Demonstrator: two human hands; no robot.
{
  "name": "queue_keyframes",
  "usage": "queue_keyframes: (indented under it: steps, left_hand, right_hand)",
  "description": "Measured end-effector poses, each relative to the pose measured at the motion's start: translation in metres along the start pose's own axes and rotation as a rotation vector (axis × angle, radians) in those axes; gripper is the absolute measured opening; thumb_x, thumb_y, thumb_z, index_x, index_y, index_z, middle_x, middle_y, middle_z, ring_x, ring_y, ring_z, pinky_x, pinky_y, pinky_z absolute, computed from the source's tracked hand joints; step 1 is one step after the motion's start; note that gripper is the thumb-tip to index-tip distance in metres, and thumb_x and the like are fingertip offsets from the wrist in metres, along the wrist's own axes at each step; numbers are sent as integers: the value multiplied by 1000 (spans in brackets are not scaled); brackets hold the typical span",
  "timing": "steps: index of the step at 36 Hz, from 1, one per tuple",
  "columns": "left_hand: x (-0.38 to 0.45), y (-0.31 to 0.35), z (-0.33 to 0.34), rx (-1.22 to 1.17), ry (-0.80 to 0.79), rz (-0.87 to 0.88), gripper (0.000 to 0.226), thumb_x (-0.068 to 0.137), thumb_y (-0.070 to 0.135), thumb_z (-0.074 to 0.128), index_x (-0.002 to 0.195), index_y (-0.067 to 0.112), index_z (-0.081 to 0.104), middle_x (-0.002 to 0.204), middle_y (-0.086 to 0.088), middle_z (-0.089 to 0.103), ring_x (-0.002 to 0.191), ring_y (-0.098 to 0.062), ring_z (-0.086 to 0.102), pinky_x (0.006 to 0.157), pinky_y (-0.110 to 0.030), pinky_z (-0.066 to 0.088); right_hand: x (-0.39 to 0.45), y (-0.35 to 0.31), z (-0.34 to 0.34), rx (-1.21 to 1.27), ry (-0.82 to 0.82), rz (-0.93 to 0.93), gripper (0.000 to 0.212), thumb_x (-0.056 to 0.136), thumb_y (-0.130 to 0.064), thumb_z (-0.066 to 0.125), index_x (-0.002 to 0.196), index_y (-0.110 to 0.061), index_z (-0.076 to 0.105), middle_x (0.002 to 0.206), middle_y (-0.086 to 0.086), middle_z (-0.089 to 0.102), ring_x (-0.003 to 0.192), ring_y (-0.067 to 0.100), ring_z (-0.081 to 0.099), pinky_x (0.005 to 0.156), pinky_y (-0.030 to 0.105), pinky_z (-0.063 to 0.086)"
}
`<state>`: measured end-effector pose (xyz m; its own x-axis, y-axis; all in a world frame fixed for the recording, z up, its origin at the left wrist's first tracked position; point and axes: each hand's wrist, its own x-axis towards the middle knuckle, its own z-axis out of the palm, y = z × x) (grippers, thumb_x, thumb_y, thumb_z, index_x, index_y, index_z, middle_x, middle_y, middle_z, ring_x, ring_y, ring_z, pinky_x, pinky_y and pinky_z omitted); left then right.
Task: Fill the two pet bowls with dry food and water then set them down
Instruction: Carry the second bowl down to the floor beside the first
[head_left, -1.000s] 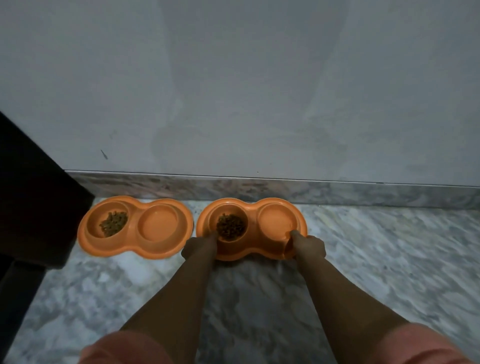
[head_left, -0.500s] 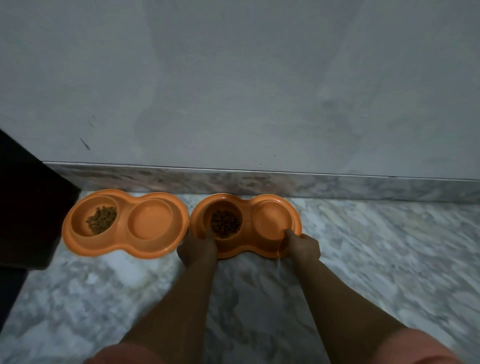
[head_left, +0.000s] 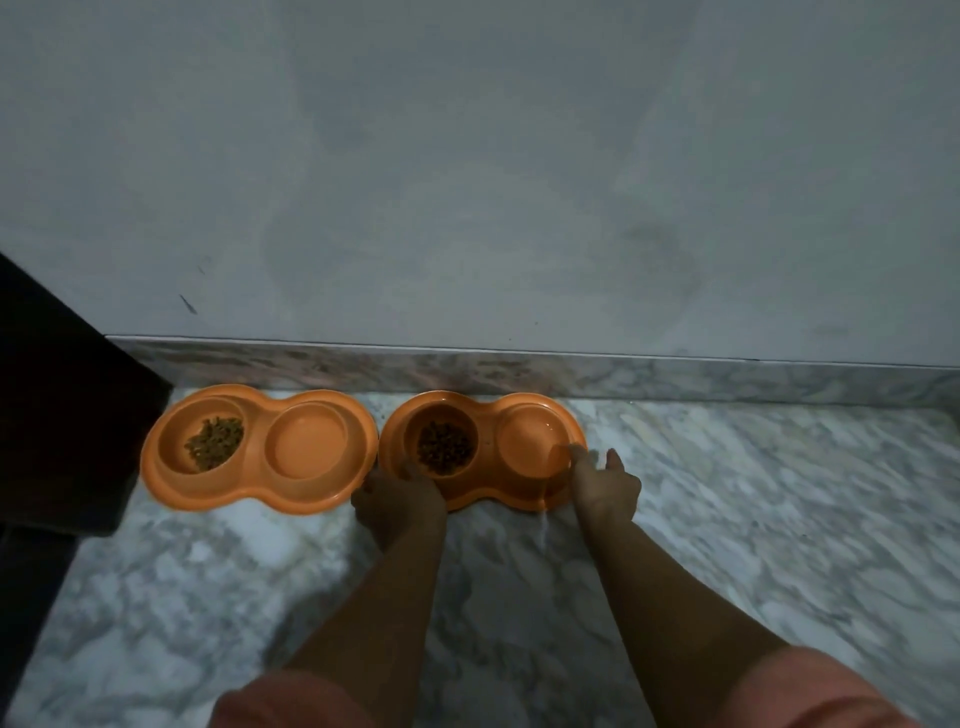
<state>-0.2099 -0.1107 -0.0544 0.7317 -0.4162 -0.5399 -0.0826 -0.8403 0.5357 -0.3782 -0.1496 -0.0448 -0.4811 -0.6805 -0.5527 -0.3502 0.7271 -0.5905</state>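
Both orange double bowls sat on the marble floor (head_left: 727, 519) against the skirting, the left hand (head_left: 399, 500) gripping the right bowl's (head_left: 483, 452) near rim, the right hand's (head_left: 605, 488) fingers loosening there, open floor behind.

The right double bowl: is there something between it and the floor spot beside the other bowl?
Nothing visible. The right double bowl already sits on the marble floor beside the left double bowl, with the left hand and right hand at its near rim.
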Motion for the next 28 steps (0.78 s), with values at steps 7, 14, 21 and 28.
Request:
queue_keyframes:
  steps: [7, 14, 21, 28]
  left_hand:
    - [-66, 69, -71, -92, -42, 176, 51, 101, 33, 42, 137, -3, 46, 138, -27, 44, 127, -40, 43, 108, -44, 35]
    - [-158, 157, -191, -74, -51, 262, 49, 100, 30, 44, 139, -1, 45, 139, -25, 44, 130, -37, 41, 109, -40, 31]
    - [-254, 247, -328, -139, -38, 331, 51, 100, 34, 43, 141, 4, 42, 139, -21, 44, 125, -36, 48, 106, -42, 40]
    - [-347, 326, -464, -163, -73, 419, 51, 101, 34, 41, 144, 6, 38, 142, -19, 40, 128, -36, 46, 107, -44, 41]
  right_hand:
    - [-68, -63, -72, 57, -23, 12, 66, 90, -47, 51, 147, -18, 35, 153, 13, 28, 135, 34, 38, 107, 42, 36]
    - [-172, -162, -175, 101, -38, -10, 62, 90, -43, 52, 145, -15, 39, 149, 13, 35, 131, 32, 44, 101, 38, 39]
    - [-293, -272, -282, 177, -35, -53, 62, 91, -48, 51, 142, -15, 42, 148, 11, 38, 133, 31, 41, 109, 42, 35]
    - [-418, -360, -376, 224, -19, -102, 56, 92, -49, 47, 136, -15, 49, 139, 11, 47, 125, 31, 47, 104, 42, 39]
